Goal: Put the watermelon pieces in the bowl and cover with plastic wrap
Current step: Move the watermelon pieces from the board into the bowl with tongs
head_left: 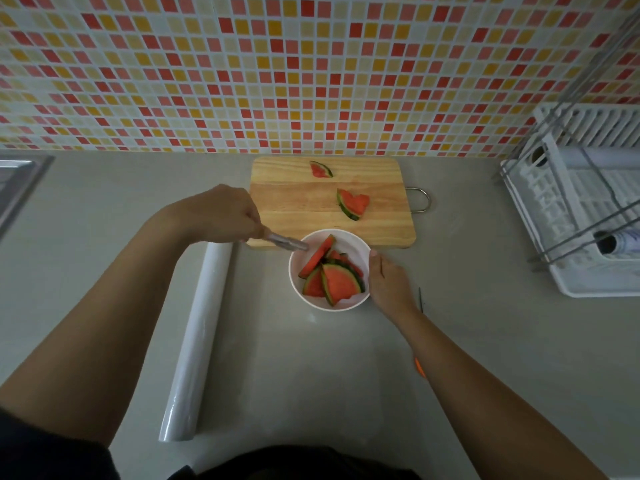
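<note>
At centre, the bowl point(350, 244) holds several watermelon pieces point(334, 280), with tongs point(288, 242) crossing its left rim. The cutting board point(294, 202) just above it carries two more pieces point(354, 202). The plastic wrap roll point(197, 341) lies lower left, the dish rack point(585, 206) at right.

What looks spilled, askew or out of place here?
Nothing is spilled or damaged. What looks like an orange-handled knife lies on the counter partly under the right forearm, where it could get knocked.

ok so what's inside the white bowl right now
Several overlapping watermelon wedges, rind on, lie in the white bowl; the tongs in the left hand reach in over its rim. The wedges hide the bowl's bottom and any pieces beneath.
</note>
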